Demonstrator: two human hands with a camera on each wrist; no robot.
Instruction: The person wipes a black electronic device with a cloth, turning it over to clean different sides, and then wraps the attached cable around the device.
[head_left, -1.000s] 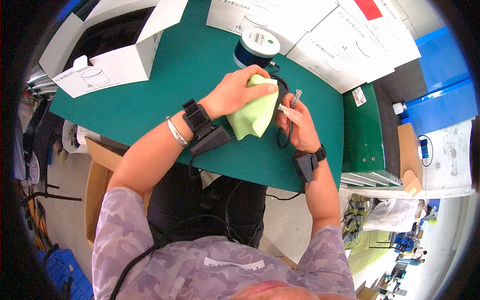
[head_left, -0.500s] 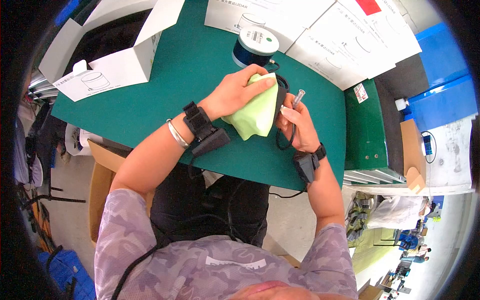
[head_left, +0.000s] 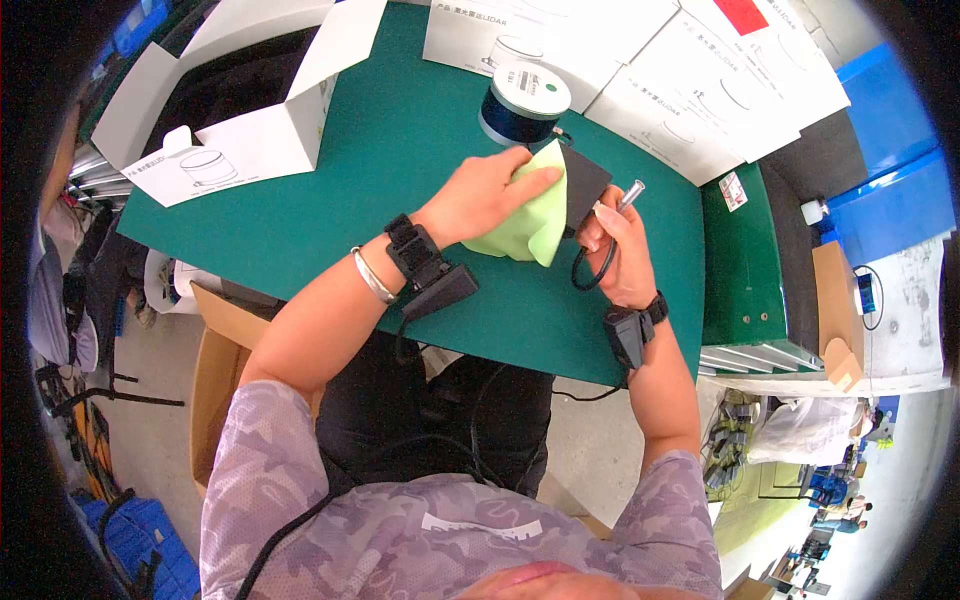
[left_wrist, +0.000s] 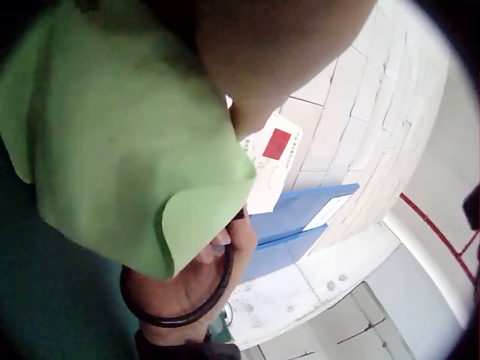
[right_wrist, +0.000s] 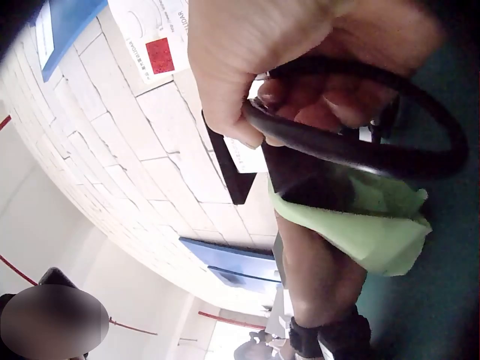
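In the head view my left hand (head_left: 487, 198) grips a light green cloth (head_left: 530, 225) against a flat black object (head_left: 585, 185). My right hand (head_left: 622, 245) pinches a black cable (head_left: 579, 272) at that object's right side; a silver connector (head_left: 632, 194) sticks up by its fingers. The left wrist view shows the cloth (left_wrist: 135, 150) hanging below my left hand. The cable (right_wrist: 360, 150) loops out from my curled right fingers in the right wrist view. Behind the hands a round sensor with a white top (head_left: 530, 90) stands on the green table (head_left: 400, 130).
An open white box (head_left: 240, 150) with dark lining is at the back left. White printed boxes (head_left: 670, 120) line the back right, beside a green cabinet (head_left: 745, 270) and blue bins (head_left: 900, 130). A cardboard box (head_left: 225, 350) is below the table's left edge.
The cloth and black object have tilted, so more of the object's flat black face shows. Both hands, along with the table and boxes, appear slightly further right in the head view.
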